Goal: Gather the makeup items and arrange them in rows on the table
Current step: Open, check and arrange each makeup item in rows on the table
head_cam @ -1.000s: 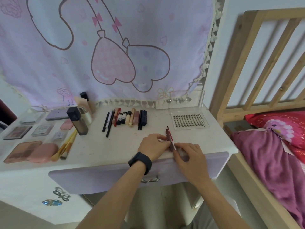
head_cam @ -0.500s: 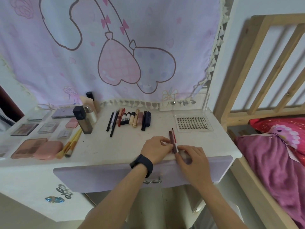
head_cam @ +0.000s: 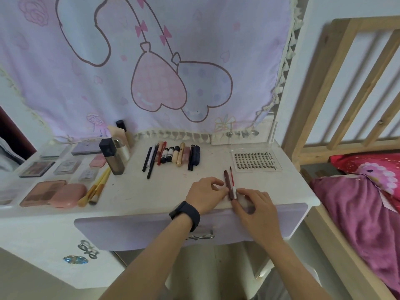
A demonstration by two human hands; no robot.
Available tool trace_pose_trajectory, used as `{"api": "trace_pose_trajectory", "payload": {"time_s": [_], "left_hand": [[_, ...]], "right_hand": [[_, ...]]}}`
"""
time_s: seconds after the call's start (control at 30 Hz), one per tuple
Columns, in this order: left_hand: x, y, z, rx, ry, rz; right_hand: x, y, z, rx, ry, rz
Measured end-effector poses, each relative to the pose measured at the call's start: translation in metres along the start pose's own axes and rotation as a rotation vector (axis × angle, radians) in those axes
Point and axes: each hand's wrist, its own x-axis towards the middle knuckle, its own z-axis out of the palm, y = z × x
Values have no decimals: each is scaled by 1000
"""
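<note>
Head view: I am pinching two slim lip pens (head_cam: 229,183) between left hand (head_cam: 205,194) and right hand (head_cam: 256,207), squaring them; next they probably need sliding towards the pencil row (head_cam: 173,155).

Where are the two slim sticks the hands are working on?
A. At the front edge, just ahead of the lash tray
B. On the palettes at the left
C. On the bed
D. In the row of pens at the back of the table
A: the left hand and right hand pinch the sticks at the table's front edge, with the lash tray just beyond.

Two slim reddish makeup sticks (head_cam: 229,182) side by side near table's front edge, pointing away.
</note>
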Motion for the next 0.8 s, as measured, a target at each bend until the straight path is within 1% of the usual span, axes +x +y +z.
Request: {"api": "trace_pose_trajectory", "payload": {"time_s": [0.13,0.17,0.27,0.33,0.4,0.6,0.7,0.8], "left_hand": [[1,-2,-15,38,70,28],[3,-3,-20,65,102,36],[14,-4,-37,212,220,40],[25,-4,-45,337,287,36],[37,-2,-48,476,326,35],[75,-1,-40,820,341,7],[88,-3,-40,894,368,-9],[96,-5,-45,899,358,-7]], "right_hand": [[3,4,-5,30,-15,50],[6,6,-6,-29,14,26],[19,18,-10,-308,110,-73],[26,28,-10,-450,76,-56],[25,36,-6,-528,46,-31],[24,40,-4,-557,34,3],[24,39,-4,-562,14,6],[24,40,-3,-565,22,3]]}}
